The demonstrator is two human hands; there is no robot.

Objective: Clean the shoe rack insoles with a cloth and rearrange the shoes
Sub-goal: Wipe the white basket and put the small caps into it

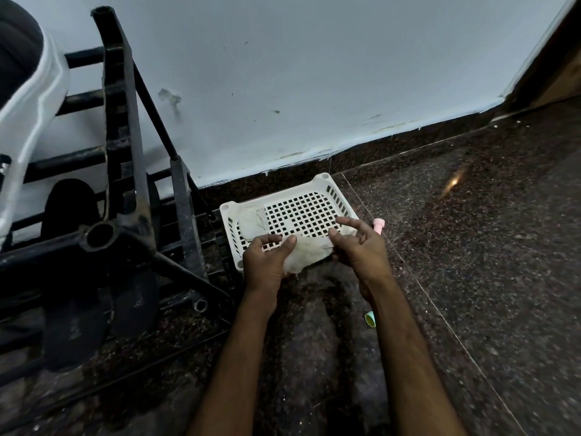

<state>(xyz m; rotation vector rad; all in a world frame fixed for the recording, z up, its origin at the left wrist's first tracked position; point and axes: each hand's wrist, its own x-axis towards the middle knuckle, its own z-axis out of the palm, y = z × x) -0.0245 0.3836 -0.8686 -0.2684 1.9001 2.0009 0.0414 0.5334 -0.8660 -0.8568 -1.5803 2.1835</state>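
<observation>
Two forearms (pixel 226 357) reach in from the bottom edge over a dark speckled floor (pixel 471 247). One small green cap (pixel 371 319) lies on the floor just right of the right forearm. Two dark slippers (pixel 72 325) lie side by side at the left, under the bars of the rack. Each insole carries a faint mark too blurred to read.

One pale cloth (pixel 309 251) is stretched between both hands over the near rim of the tray. The left hand (pixel 267 259) grips the cloth's left end, with its fingers curled over the top. The right hand (pixel 358 243) holds the right end, thumb on the fabric and fingers loosely bent above it.

One white tray (pixel 301 209) with a grid of square holes sits flat on the floor against the skirting. One crumpled pale pad (pixel 253 223) rests inside its left corner. One pink peg (pixel 378 224) lies on the floor just beside the tray's right edge.

One black rack (pixel 132 152) stands at the left, touching the tray's left side, with its posts tilted and several crossbars behind. A third dark sole (pixel 69 206) shows between those bars. Behind everything is one pale wall (pixel 283 73), scuffed and spotted. No writing can be read anywhere.
</observation>
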